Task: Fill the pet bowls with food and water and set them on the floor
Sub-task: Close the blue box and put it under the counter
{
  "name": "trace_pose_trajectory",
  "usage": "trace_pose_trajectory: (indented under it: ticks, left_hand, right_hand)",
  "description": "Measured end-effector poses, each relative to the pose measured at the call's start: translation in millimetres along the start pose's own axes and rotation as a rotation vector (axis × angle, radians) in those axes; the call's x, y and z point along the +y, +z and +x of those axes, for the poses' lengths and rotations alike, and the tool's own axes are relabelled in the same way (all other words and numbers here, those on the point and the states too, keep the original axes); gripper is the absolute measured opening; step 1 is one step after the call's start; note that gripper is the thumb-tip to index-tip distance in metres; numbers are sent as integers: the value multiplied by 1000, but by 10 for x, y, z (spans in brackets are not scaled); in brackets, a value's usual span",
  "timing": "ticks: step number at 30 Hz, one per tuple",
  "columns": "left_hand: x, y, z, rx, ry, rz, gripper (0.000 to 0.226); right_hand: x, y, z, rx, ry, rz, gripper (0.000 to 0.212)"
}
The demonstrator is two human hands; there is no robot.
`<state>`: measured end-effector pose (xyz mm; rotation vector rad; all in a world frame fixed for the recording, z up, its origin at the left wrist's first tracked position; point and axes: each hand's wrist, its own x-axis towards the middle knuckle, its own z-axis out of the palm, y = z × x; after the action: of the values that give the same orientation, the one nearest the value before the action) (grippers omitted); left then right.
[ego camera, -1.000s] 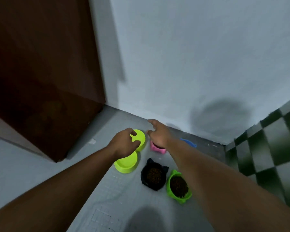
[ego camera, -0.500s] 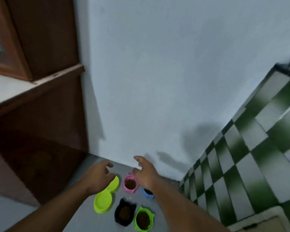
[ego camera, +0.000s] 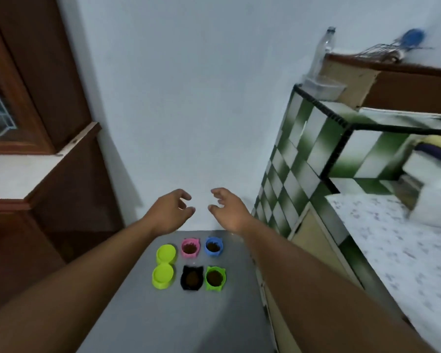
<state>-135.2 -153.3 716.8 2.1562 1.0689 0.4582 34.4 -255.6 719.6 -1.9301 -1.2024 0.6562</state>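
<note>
Both hands are held up empty over the floor [ego camera: 163,314], left hand [ego camera: 169,212] and right hand [ego camera: 229,211] with fingers loosely spread. Pink bowl [ego camera: 189,247], blue bowl [ego camera: 213,246], black bowl [ego camera: 191,277] and green bowl [ego camera: 215,278] are seen down there with kibble in them. The lime double bowl [ego camera: 164,266] is parked just left of them.

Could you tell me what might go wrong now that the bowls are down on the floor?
The pink bowl, blue bowl, black bowl and green bowl sit close together in a narrow walkway, so a foot could scatter the food. I cannot see water in the yellow-green double bowl; it may be unfilled.
</note>
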Motion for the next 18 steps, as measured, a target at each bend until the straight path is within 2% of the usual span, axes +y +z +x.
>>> trace_pose_trajectory:
  ticks: [5,12,18]
  left_hand:
    - [653,-17,-525,-22,128,-33,25]
    - [1614,260,-1405,-175,377,-72,21]
    - [2267,738,-2457,-322,566,-108,18]
  right_hand:
    - [-57,-366,-931,117,32,15,45]
    - [-27,-997,-2379,390,111,-43,47]
    - [92,-1327,-3989,589,222,-89,45]
